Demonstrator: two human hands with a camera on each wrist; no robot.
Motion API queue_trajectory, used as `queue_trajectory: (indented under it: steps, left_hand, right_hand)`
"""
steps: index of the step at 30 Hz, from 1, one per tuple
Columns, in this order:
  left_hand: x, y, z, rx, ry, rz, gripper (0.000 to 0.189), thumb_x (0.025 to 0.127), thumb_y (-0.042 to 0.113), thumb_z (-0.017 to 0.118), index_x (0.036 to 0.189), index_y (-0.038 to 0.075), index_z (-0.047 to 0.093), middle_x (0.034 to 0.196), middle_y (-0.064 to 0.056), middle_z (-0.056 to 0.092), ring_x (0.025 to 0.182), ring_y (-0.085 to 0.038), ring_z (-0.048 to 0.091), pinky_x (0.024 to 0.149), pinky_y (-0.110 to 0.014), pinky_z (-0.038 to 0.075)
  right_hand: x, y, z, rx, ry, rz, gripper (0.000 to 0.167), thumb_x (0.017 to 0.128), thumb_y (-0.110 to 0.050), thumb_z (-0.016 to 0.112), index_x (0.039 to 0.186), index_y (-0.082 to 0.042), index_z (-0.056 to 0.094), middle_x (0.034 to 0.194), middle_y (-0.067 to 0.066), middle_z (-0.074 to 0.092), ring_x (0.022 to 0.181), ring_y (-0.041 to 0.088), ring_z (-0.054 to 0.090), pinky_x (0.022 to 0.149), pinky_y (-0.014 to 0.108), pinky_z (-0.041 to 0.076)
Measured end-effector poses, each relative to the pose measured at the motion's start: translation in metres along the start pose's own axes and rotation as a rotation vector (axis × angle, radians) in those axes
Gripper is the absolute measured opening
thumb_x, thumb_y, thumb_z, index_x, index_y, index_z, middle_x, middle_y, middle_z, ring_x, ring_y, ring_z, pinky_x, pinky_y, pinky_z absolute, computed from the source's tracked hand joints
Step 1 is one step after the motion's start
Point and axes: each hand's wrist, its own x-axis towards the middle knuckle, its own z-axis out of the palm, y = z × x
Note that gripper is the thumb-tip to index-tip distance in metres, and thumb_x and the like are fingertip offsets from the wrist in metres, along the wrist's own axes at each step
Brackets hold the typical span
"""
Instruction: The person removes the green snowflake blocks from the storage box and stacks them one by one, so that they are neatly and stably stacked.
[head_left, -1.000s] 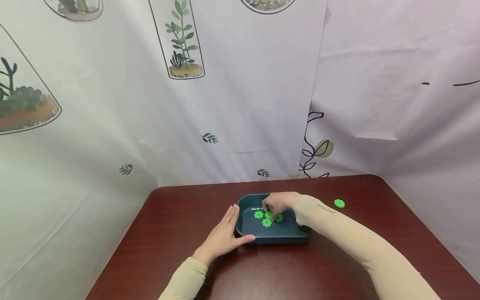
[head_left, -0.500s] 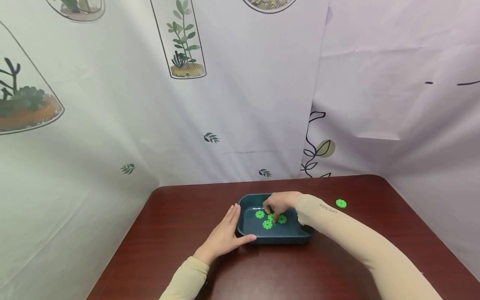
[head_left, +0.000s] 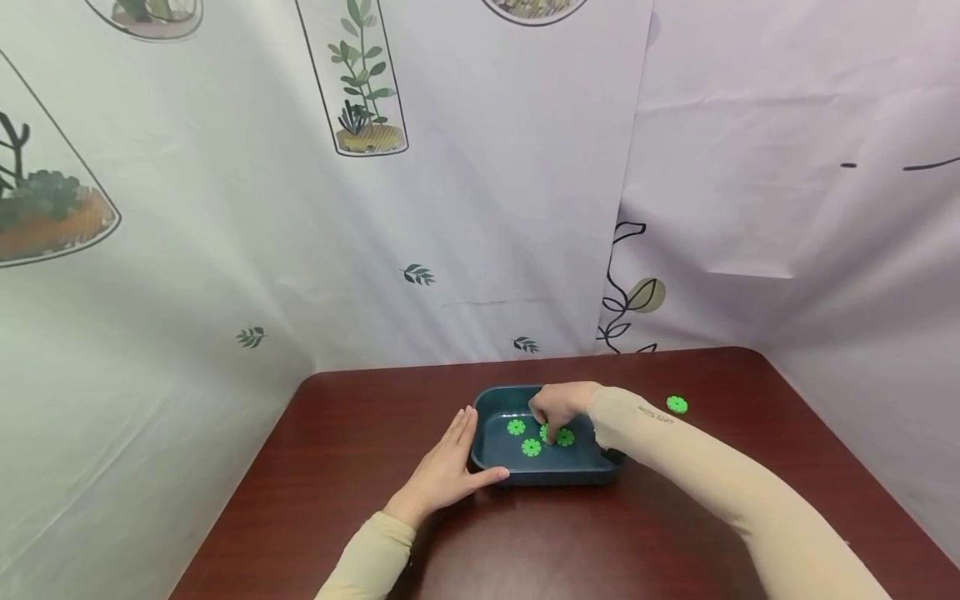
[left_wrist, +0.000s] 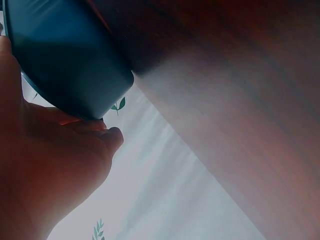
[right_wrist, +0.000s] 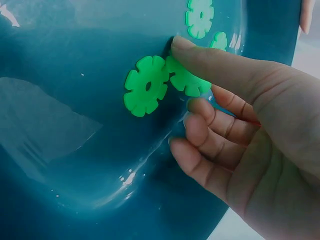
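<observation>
A dark teal tray (head_left: 555, 477) stands on the table. My left hand (head_left: 438, 479) rests on its near left corner, fingers straight along the left side and thumb over the front rim. In the left wrist view, this hand (left_wrist: 60, 155) lies against the tray's outer wall (left_wrist: 70, 65). My right hand (head_left: 562, 404) reaches inside, thumb and fingers on a green notched plastic disc (right_wrist: 190, 82). The right wrist view shows the thumb across its face and the other fingers curled below. Beside it lies another green disc (right_wrist: 148, 86); two more lie to the left (head_left: 516, 427).
One more green disc (head_left: 677, 404) lies on the dark red-brown table (head_left: 352, 442), right of the tray behind the right sleeve (head_left: 690, 458). White cloth walls (head_left: 480, 208) printed with plants enclose the table's back and sides.
My right hand has shifted slightly right within the tray, and the disc under its fingers has moved with it, away from the left discs. The left hand has stayed at the corner.
</observation>
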Motion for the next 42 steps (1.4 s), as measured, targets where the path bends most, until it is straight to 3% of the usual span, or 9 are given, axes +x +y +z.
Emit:
queue_trajectory:
  steps: [7, 14, 21, 29, 42]
  left_hand:
    - [-0.001, -0.001, 0.000, 0.003, 0.000, 0.003, 0.119, 0.081, 0.083, 0.054, 0.161, 0.005, 0.014, 0.168, -0.013, 0.014, 0.155, -0.023, 0.007, 0.118, -0.047, 0.029]
    - [0.000, -0.001, 0.001, -0.005, 0.008, -0.001, 0.119, 0.081, 0.084, 0.054, 0.161, 0.005, 0.016, 0.167, -0.014, 0.015, 0.155, -0.024, 0.008, 0.117, -0.048, 0.030]
    - [0.000, 0.000, 0.002, -0.006, 0.006, -0.009, 0.119, 0.081, 0.084, 0.054, 0.162, 0.006, 0.015, 0.168, -0.012, 0.014, 0.155, -0.023, 0.008, 0.117, -0.048, 0.030]
    - [0.002, 0.000, 0.000, 0.002, 0.009, -0.014, 0.121, 0.080, 0.084, 0.055, 0.161, 0.005, 0.015, 0.168, -0.011, 0.014, 0.155, -0.023, 0.008, 0.118, -0.046, 0.028]
    - [-0.001, 0.002, -0.002, -0.014, 0.005, -0.018, 0.120, 0.080, 0.083, 0.056, 0.162, 0.006, 0.015, 0.168, -0.009, 0.012, 0.155, -0.024, 0.008, 0.117, -0.048, 0.029]
  right_hand:
    - [-0.007, 0.002, 0.000, 0.077, 0.010, -0.048, 0.017, 0.083, -0.016, 0.085, 0.082, -0.015, 0.067, 0.074, -0.006, 0.060, 0.064, 0.008, 0.053, 0.062, 0.026, 0.046]
    - [-0.015, 0.008, -0.006, 0.156, 0.015, -0.103, 0.009, 0.087, -0.010, 0.079, 0.092, -0.013, 0.072, 0.078, -0.009, 0.065, 0.070, 0.007, 0.061, 0.068, 0.028, 0.051]
    - [-0.025, 0.014, -0.014, 0.212, 0.065, -0.141, 0.013, 0.089, -0.004, 0.075, 0.100, -0.011, 0.075, 0.084, -0.008, 0.069, 0.074, 0.008, 0.064, 0.070, 0.029, 0.055]
    - [-0.038, 0.025, -0.023, 0.248, 0.173, -0.143, 0.009, 0.090, -0.005, 0.074, 0.092, -0.014, 0.074, 0.091, -0.004, 0.072, 0.080, 0.006, 0.065, 0.073, 0.028, 0.055]
    - [-0.069, 0.049, -0.040, 0.288, 0.278, -0.117, 0.008, 0.097, -0.015, 0.068, 0.101, -0.012, 0.075, 0.096, -0.003, 0.074, 0.090, 0.013, 0.068, 0.079, 0.035, 0.056]
